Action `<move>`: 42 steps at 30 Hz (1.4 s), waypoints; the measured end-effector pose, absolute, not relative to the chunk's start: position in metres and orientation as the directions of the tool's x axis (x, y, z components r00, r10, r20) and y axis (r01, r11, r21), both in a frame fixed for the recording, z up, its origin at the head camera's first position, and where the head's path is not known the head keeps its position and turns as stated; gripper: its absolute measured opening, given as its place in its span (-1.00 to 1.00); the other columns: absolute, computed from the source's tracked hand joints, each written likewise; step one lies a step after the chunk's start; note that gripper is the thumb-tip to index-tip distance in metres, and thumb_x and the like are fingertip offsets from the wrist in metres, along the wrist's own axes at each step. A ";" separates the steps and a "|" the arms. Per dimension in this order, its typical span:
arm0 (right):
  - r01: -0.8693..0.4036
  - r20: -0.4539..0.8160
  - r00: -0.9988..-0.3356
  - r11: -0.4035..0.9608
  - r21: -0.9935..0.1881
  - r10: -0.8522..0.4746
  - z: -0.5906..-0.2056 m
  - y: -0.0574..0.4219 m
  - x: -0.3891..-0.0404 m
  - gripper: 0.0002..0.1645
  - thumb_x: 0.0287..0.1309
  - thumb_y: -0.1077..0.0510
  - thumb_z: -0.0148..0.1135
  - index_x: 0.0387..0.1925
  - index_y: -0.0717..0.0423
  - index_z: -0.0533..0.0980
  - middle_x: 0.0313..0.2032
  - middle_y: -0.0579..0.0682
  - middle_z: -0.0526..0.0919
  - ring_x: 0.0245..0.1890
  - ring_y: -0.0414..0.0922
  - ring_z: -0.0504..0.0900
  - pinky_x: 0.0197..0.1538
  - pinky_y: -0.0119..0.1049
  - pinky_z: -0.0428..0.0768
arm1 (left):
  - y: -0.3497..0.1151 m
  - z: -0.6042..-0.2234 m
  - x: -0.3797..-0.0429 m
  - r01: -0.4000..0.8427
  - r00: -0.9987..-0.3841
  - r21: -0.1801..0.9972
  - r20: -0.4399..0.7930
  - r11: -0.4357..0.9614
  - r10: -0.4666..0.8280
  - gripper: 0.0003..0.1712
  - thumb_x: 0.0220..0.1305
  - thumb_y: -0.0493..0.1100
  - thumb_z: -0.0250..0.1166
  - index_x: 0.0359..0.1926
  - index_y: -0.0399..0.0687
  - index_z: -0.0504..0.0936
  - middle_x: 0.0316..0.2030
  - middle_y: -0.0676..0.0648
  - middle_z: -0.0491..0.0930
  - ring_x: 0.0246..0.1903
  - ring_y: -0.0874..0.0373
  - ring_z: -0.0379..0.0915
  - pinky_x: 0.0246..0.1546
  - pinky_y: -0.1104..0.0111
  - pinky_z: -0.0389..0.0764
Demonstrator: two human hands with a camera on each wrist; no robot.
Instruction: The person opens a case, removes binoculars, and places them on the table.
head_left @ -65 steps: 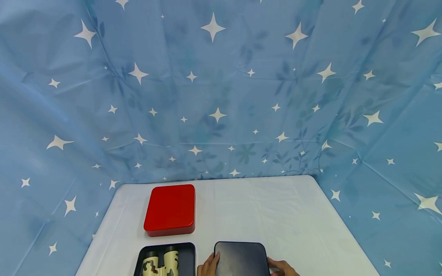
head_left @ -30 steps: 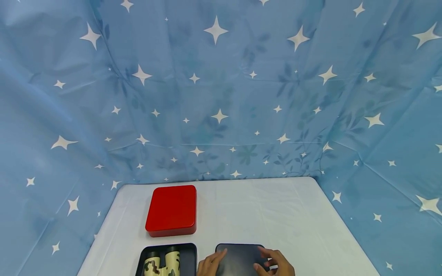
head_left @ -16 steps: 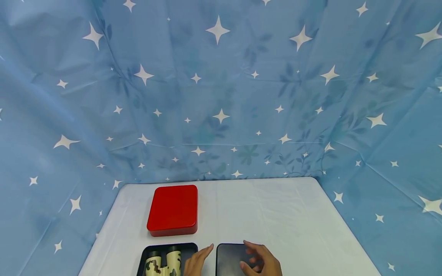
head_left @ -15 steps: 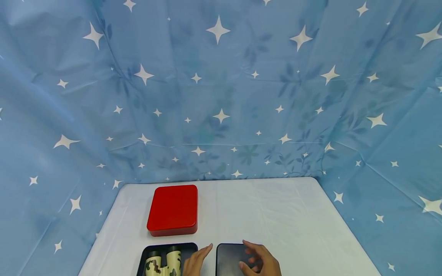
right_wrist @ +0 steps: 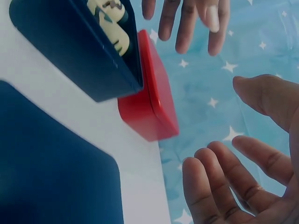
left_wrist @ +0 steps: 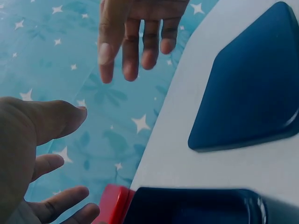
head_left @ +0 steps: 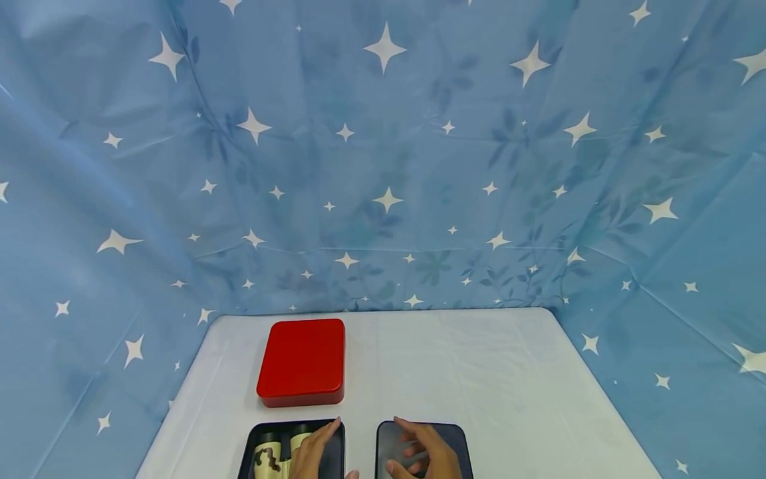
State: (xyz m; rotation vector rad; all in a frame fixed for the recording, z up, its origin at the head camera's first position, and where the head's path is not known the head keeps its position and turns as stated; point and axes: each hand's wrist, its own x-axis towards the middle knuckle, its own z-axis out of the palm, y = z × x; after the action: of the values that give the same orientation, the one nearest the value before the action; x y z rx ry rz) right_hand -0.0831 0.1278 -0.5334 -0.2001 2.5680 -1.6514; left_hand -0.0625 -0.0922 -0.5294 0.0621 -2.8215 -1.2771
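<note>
Camouflage-patterned binoculars (head_left: 267, 461) lie in an open dark box (head_left: 250, 444) at the front left. My left hand (head_left: 312, 454) hovers above that box's right part, fingers extended and holding nothing, hiding part of the binoculars. To its right, a flat dark lid (head_left: 459, 442) rests on the table. Over the lid is my right hand (head_left: 432, 452), its fingers loosely bent around nothing. Both wrist views show the palms facing each other with a gap between. The right wrist view also shows the binoculars (right_wrist: 112, 30) inside the box (right_wrist: 70, 51).
A closed red box (head_left: 302, 359) sits behind the dark box on the white-covered table (head_left: 479, 366). A blue curtain (head_left: 383, 153) with white stars surrounds the table at the back and sides.
Both hands have left the sides of the lid and shifted left. My left hand is now over the box with the binoculars, my right over the lid. The boxes stay put.
</note>
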 end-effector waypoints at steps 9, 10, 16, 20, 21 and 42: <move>-0.064 -0.027 -0.972 0.377 -0.924 -0.232 -0.530 0.108 -0.087 -0.29 0.10 -0.15 0.45 0.26 -0.06 0.50 -0.06 0.06 0.61 -0.27 -0.23 0.61 -0.35 -0.37 0.63 | -0.111 -0.535 -0.061 -0.068 -0.993 0.718 0.020 0.693 -0.118 -0.12 0.11 0.32 0.41 0.37 0.03 0.43 0.26 -0.16 0.48 0.24 -0.23 0.37 0.14 -0.31 0.39; -0.065 -0.027 -0.972 0.373 -0.925 -0.235 -0.530 0.106 -0.087 -0.29 0.10 -0.14 0.45 0.26 -0.06 0.50 -0.06 0.07 0.61 -0.27 -0.22 0.61 -0.35 -0.37 0.63 | -0.113 -0.536 -0.061 -0.074 -0.991 0.707 0.024 0.703 -0.128 -0.11 0.12 0.33 0.39 0.37 0.03 0.42 0.26 -0.16 0.48 0.24 -0.23 0.37 0.15 -0.31 0.39; -0.071 -0.022 -0.967 0.351 -0.934 -0.253 -0.530 0.094 -0.087 -0.29 0.09 -0.13 0.46 0.27 -0.07 0.51 -0.09 -0.02 0.61 -0.28 -0.25 0.59 -0.35 -0.39 0.64 | -0.124 -0.544 -0.058 -0.102 -0.971 0.644 0.101 0.759 -0.216 -0.11 0.05 0.28 0.47 0.35 0.04 0.45 0.22 -0.13 0.53 0.16 -0.17 0.42 0.12 -0.26 0.45; -0.083 -0.016 -0.960 0.339 -0.937 -0.278 -0.530 0.088 -0.089 -0.29 0.08 -0.12 0.47 0.26 -0.09 0.51 -0.11 -0.06 0.60 -0.31 -0.33 0.56 -0.35 -0.39 0.64 | -0.134 -0.552 -0.057 -0.076 -0.954 0.627 0.180 0.775 -0.239 -0.12 0.00 0.21 0.53 0.32 0.03 0.48 0.20 -0.14 0.55 0.13 -0.15 0.44 0.03 -0.22 0.50; -0.088 -0.010 -0.960 0.335 -0.938 -0.281 -0.530 0.087 -0.089 -0.30 0.07 -0.12 0.47 0.26 -0.10 0.51 -0.12 -0.06 0.60 -0.32 -0.35 0.55 -0.36 -0.40 0.64 | -0.136 -0.554 -0.058 -0.066 -0.951 0.631 0.195 0.773 -0.240 -0.13 0.00 0.20 0.54 0.32 0.02 0.49 0.19 -0.16 0.56 0.12 -0.16 0.44 0.02 -0.22 0.50; -0.133 0.037 -0.937 0.256 -0.958 -0.348 -0.539 0.065 -0.092 -0.33 0.10 -0.10 0.45 0.21 0.04 0.54 -0.17 0.07 0.62 -0.35 -0.40 0.59 -0.39 -0.45 0.65 | -0.164 -0.570 -0.058 -0.291 -0.948 0.581 -0.067 0.761 -0.311 0.07 -0.02 0.39 0.45 0.40 -0.09 0.38 0.27 -0.41 0.38 0.19 -0.44 0.32 0.06 -0.39 0.39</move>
State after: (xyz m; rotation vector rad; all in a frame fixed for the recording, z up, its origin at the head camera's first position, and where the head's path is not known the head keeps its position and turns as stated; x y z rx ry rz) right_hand -0.0919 0.0649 -0.5392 -0.4536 2.3391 -1.7548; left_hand -0.0577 -0.1635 -0.5703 0.4985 -2.9164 -0.9532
